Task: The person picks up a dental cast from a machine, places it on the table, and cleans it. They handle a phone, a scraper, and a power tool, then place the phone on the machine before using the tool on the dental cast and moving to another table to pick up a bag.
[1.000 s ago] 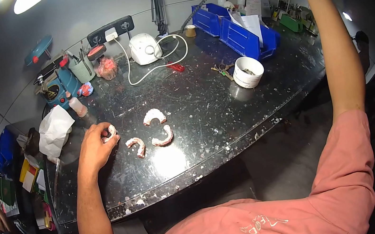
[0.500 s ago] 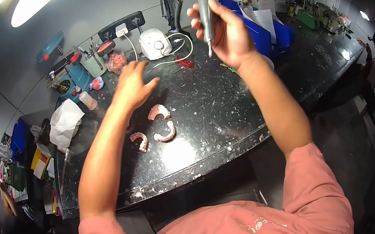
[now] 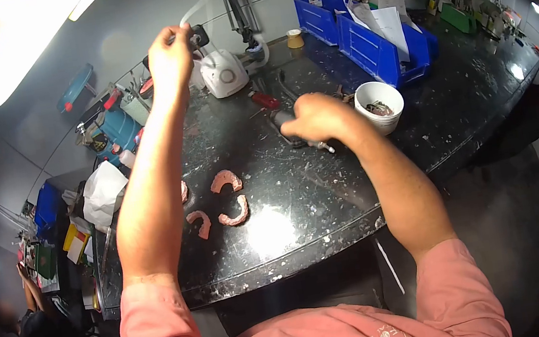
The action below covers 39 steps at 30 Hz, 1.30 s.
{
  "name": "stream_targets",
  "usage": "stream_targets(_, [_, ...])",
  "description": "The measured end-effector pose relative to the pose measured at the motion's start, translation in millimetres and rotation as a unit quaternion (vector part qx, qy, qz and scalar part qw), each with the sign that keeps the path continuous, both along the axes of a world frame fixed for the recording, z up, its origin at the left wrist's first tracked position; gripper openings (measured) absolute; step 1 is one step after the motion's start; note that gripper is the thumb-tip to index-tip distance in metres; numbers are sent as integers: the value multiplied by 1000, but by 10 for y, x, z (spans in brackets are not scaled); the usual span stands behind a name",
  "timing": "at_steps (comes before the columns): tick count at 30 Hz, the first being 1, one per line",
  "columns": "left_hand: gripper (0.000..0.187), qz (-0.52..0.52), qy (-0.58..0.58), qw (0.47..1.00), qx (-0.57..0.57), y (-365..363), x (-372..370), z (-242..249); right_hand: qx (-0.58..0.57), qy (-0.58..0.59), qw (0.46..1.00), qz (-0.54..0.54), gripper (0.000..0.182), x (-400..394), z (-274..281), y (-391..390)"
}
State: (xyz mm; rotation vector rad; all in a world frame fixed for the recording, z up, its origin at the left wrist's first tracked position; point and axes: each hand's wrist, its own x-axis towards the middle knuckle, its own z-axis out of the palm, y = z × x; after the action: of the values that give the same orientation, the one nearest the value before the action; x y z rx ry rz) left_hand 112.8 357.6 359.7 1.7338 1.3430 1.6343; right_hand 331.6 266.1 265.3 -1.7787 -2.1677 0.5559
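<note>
My left hand [image 3: 171, 57] is raised in front of the wall, fingers pinched on a white cord [image 3: 195, 10] that is smeared by motion. Low over the bench, my right hand [image 3: 321, 116] is closed around a grey rotary handpiece [image 3: 282, 120]; its metal tip [image 3: 327, 147] points to the front right. Several pink U-shaped denture pieces lie left of centre: an upper arch [image 3: 226, 181], a curved one [image 3: 237, 213], a smaller one [image 3: 200, 224], and one partly hidden by my left forearm. The white control box [image 3: 223, 73] stands right of my left hand.
A white tub [image 3: 379, 106] stands right of my right hand, with blue bins [image 3: 362, 45] holding papers behind. A red-handled tool [image 3: 265, 99] lies near the handpiece. At left are a blue machine [image 3: 115, 124] and white paper [image 3: 105, 191]. Another person [image 3: 47, 324] is far left.
My right hand has lowered the handpiece from mid-air to the bench. My left hand has risen from above the bench toward the power strip and now pinches the white cord.
</note>
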Motion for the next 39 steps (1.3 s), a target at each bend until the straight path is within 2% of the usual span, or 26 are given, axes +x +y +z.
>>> stream_targets(2, [18, -124, -167, 975, -75, 91, 189, 184, -11, -5, 999, 41, 47, -108, -28, -75])
stream_targets(5, [17, -170, -142, 975, 18, 436, 555, 214, -49, 6, 990, 131, 47, -205, 51, -224])
stream_targets(7, [19, -140, -47, 986, 83, 648, 916, 89, -125, 16, 972, 200, 44, -266, 139, -290])
stream_targets(8, [24, -163, -34, 983, 83, 738, 1112, 0, -182, 26, 958, 221, 42, -295, 215, -352])
stream_targets(10, [22, -95, 44, 991, 84, 1030, 1484, -281, -203, 55, 942, 260, 41, -335, 113, -368])
stream_targets(11, [23, -140, 30, 989, 38, 1032, 1629, -368, -235, 42, 936, 260, 42, -333, 220, -415])
stream_targets(12, [22, -126, 80, 982, 114, 1035, 1726, -459, -243, 61, 933, 257, 40, -339, 178, -405])
stream_targets(13, [24, -93, 95, 984, 121, 1304, 1835, -682, -244, 67, 933, 257, 40, -343, 161, -390])
stream_targets(14, [24, -92, 89, 985, 119, 1289, 1893, -693, -246, 74, 931, 259, 41, -340, 143, -373])
stream_targets(15, [26, -71, 196, 977, -43, 1265, 1941, -717, -250, 72, 930, 259, 41, -328, 114, -350])
stream_targets(16, [28, -48, 296, 932, -204, 1212, 1961, -722, -241, 67, 934, 255, 41, -330, 78, -324])
stream_targets(17, [28, -45, 295, 932, -208, 1084, 1938, -664, -232, 64, 937, 253, 42, -346, 53, -305])
stream_targets(19, [33, -175, 532, 811, -167, 790, 1886, -504, -238, 62, 935, 255, 43, -342, 110, -327])
stream_targets(20, [33, -173, 531, 812, -170, 974, 1957, -643, -240, 58, 935, 253, 44, -338, 132, -333])
stream_targets(22, [38, -202, 734, 648, 4, 1488, 2165, -1014, -233, 51, 934, 265, 44, -350, 119, -321])
stream_targets(23, [38, -203, 734, 648, 3, 1013, 2172, -820, -247, 74, 928, 271, 46, -349, 149, -336])
stream_targets(25, [45, -187, 602, 729, -266, 248, 2086, -231, -262, 115, 918, 275, 46, -322, 229, -394])
stream_targets(26, [45, -186, 603, 729, -266, 318, 2114, -307, -261, 116, 918, 275, 46, -326, 231, -392])
stream_targets(28, [57, -153, 734, 655, -88, 517, 2152, -519, -269, 114, 915, 278, 40, -330, 197, -348])
stream_targets(29, [57, -152, 734, 656, -87, 474, 2091, -571, -272, 96, 915, 281, 39, -356, 112, -288])
stream_targets(31, [66, -43, 656, 752, 41, 387, 1873, -676, -264, 91, 920, 276, 38, -349, 41, -249])
stream_targets(32, [66, -40, 658, 751, 41, 327, 1784, -577, -256, 88, 924, 271, 38, -358, 45, -251])
stream_targets(34, [70, 30, 684, 678, 267, 243, 1662, -395, -267, 83, 925, 258, 37, -366, 138, -298])
stream_targets(35, [62, 12, 656, 709, 260, 302, 1650, -387, -277, 75, 927, 242, 37, -362, 179, -317])
stream_targets(36, [62, 14, 656, 708, 261, 292, 1634, -380, -275, 74, 927, 243, 37, -361, 182, -324])
stream_targets(39, [47, 12, 584, 776, 237, 333, 1596, -411, -267, 82, 931, 236, 34, -360, 77, -273])
